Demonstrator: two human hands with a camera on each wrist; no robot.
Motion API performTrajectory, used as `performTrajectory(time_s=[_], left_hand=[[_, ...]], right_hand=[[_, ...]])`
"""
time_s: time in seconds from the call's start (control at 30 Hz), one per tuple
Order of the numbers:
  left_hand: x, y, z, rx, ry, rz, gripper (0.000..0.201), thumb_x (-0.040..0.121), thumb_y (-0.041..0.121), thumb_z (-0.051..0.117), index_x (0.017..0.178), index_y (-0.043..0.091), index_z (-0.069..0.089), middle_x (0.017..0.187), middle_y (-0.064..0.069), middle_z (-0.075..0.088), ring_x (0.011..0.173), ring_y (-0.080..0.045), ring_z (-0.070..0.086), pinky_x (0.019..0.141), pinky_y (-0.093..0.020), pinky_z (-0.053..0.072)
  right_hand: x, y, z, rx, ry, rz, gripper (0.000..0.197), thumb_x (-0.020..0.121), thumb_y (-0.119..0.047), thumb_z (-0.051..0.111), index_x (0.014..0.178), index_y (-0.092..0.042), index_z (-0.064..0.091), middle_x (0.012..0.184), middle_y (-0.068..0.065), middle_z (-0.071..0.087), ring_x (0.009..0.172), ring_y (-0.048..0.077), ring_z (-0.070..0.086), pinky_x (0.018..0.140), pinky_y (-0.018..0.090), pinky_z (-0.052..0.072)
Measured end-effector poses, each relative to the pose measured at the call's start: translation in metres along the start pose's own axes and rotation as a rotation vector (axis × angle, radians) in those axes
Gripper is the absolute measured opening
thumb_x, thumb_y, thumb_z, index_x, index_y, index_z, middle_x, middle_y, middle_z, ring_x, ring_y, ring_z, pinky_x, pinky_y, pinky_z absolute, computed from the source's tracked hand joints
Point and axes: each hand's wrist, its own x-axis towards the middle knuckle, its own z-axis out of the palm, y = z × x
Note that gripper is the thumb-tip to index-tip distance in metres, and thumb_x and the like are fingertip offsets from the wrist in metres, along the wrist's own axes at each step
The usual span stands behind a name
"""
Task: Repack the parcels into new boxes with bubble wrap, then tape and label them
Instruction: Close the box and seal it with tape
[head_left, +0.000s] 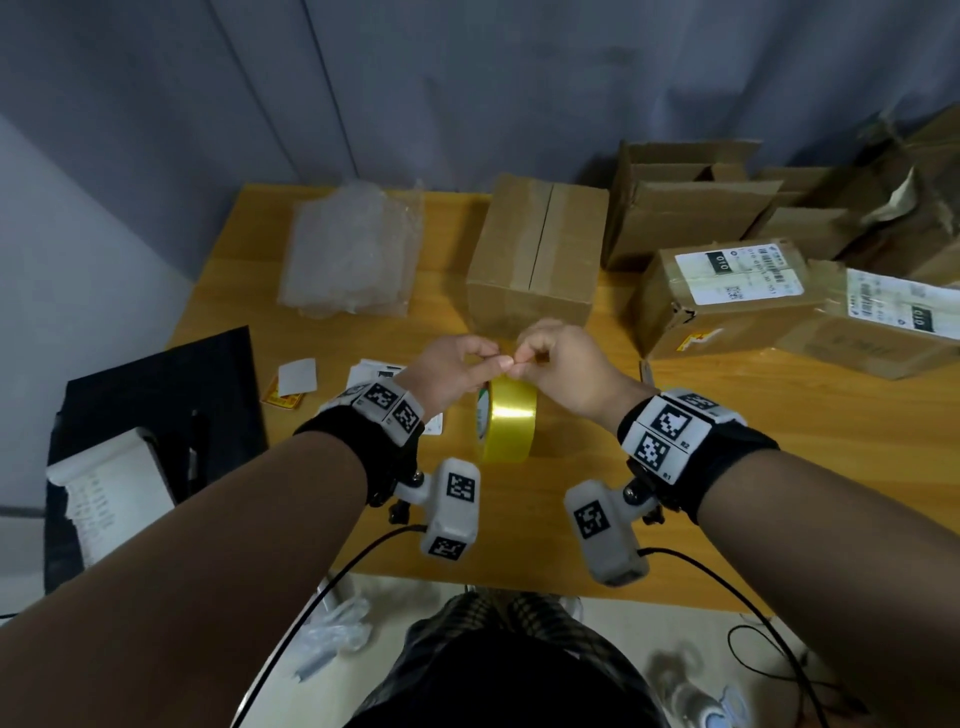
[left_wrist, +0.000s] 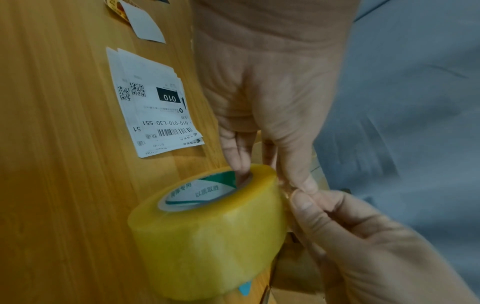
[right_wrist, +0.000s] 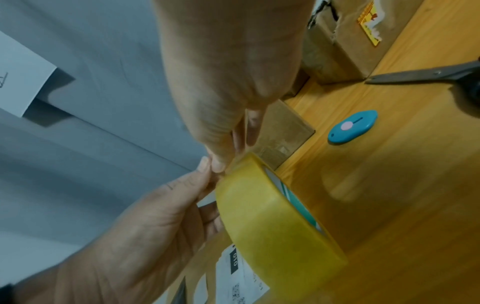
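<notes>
A roll of yellow-clear packing tape (head_left: 506, 426) (left_wrist: 207, 236) (right_wrist: 272, 216) stands on edge just above the wooden table (head_left: 727, 441). My left hand (head_left: 485, 371) (left_wrist: 267, 102) holds it with fingers inside the core and the thumb on the outer rim. My right hand (head_left: 519, 358) (right_wrist: 218, 162) pinches the outer layer of tape at the roll's top, right beside the left thumb. Whether a loose end is lifted is too fine to see. A closed brown box (head_left: 537, 254) with an untaped centre seam stands just behind the hands.
Bubble wrap (head_left: 353, 254) lies at the back left, printed labels (head_left: 374, 371) (left_wrist: 155, 102) under my left hand. Two labelled old parcels (head_left: 727, 291) and open boxes (head_left: 685, 202) fill the right. A blue cutter (right_wrist: 351, 126) and scissors (right_wrist: 428, 74) lie right of the roll. A black printer (head_left: 156, 415) stands left.
</notes>
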Motion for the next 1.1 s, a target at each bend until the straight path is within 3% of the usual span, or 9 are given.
performTrajectory(time_s=[0.1, 0.27, 0.37, 0.47, 0.53, 0.63, 0.87, 1.0, 1.1], left_hand=[[-0.003, 0.003, 0.008, 0.114, -0.044, 0.100, 0.039, 0.085, 0.031, 0.068, 0.118, 0.016, 0.054, 0.126, 0.001, 0.053, 0.116, -0.010, 0.049, 0.096, -0.024, 0.043], [0.002, 0.012, 0.022, 0.034, -0.039, 0.063, 0.083, 0.085, 0.027, 0.069, 0.148, 0.031, 0.014, 0.124, -0.002, 0.049, 0.115, -0.014, 0.050, 0.099, -0.028, 0.039], [0.008, 0.007, 0.020, 0.217, -0.019, 0.012, 0.058, 0.092, 0.031, 0.059, 0.143, 0.021, 0.033, 0.140, -0.001, 0.045, 0.125, -0.017, 0.046, 0.103, -0.028, 0.037], [0.015, -0.007, 0.022, 0.419, -0.141, -0.096, 0.050, 0.095, 0.034, 0.053, 0.140, 0.016, 0.041, 0.145, -0.004, 0.041, 0.131, -0.020, 0.042, 0.106, -0.033, 0.036], [0.018, -0.014, 0.024, 0.459, -0.220, -0.130, 0.044, 0.095, 0.035, 0.052, 0.135, 0.016, 0.049, 0.138, -0.005, 0.050, 0.125, -0.020, 0.048, 0.103, -0.033, 0.039], [0.023, -0.015, 0.029, 0.414, -0.233, -0.099, 0.031, 0.095, 0.033, 0.054, 0.118, 0.014, 0.062, 0.115, -0.005, 0.064, 0.107, -0.021, 0.059, 0.091, -0.031, 0.045], [0.056, 0.032, 0.006, 0.871, 0.382, 0.298, 0.047, 0.089, 0.035, 0.060, 0.128, 0.012, 0.047, 0.127, -0.012, 0.044, 0.115, -0.030, 0.043, 0.095, -0.037, 0.035], [0.088, 0.040, -0.013, 1.076, 0.260, 0.396, 0.066, 0.091, 0.038, 0.056, 0.146, 0.016, 0.028, 0.154, -0.005, 0.022, 0.141, -0.027, 0.019, 0.113, -0.040, 0.020], [0.108, 0.030, -0.022, 1.109, 0.103, 0.366, 0.069, 0.093, 0.042, 0.050, 0.151, 0.021, 0.017, 0.159, -0.002, 0.014, 0.146, -0.022, 0.010, 0.117, -0.038, 0.016]], right_hand=[[-0.005, 0.004, -0.011, 0.109, -0.027, 0.104, 0.009, 0.089, -0.011, 0.065, 0.081, -0.015, 0.066, 0.087, 0.001, 0.065, 0.087, 0.013, 0.059, 0.079, 0.023, 0.043], [-0.015, 0.034, -0.024, 0.238, 0.069, 0.277, 0.014, 0.092, -0.007, 0.060, 0.080, -0.014, 0.064, 0.088, 0.003, 0.065, 0.085, 0.013, 0.058, 0.076, 0.018, 0.045], [-0.027, 0.058, -0.027, 0.283, 0.102, 0.414, 0.020, 0.096, -0.011, 0.055, 0.077, -0.018, 0.058, 0.094, 0.005, 0.063, 0.091, 0.018, 0.056, 0.084, 0.030, 0.044], [-0.041, 0.070, -0.028, 0.318, 0.094, 0.506, 0.012, 0.099, -0.011, 0.048, 0.091, -0.007, 0.055, 0.095, 0.005, 0.058, 0.091, 0.016, 0.054, 0.074, 0.020, 0.042], [-0.048, 0.076, -0.028, 0.349, 0.088, 0.544, 0.004, 0.097, -0.006, 0.050, 0.100, -0.004, 0.053, 0.089, 0.002, 0.056, 0.083, 0.012, 0.053, 0.065, 0.010, 0.042], [-0.047, 0.089, -0.028, 0.073, -0.035, 0.562, 0.026, 0.097, -0.006, 0.047, 0.122, -0.002, 0.052, 0.106, 0.010, 0.056, 0.083, 0.018, 0.052, 0.066, 0.019, 0.042], [-0.008, 0.043, -0.033, -0.584, 0.049, 0.454, 0.031, 0.095, -0.025, 0.047, 0.123, -0.013, 0.048, 0.121, 0.012, 0.053, 0.107, 0.033, 0.053, 0.077, 0.039, 0.045], [0.031, 0.016, -0.030, -0.612, 0.329, 0.094, 0.059, 0.086, -0.038, 0.062, 0.136, -0.015, 0.042, 0.133, 0.015, 0.041, 0.122, 0.034, 0.040, 0.101, 0.044, 0.034], [0.064, 0.021, -0.020, -0.764, 0.130, 0.082, 0.075, 0.088, -0.044, 0.058, 0.149, -0.020, 0.022, 0.155, 0.012, 0.019, 0.142, 0.032, 0.019, 0.116, 0.046, 0.012]])
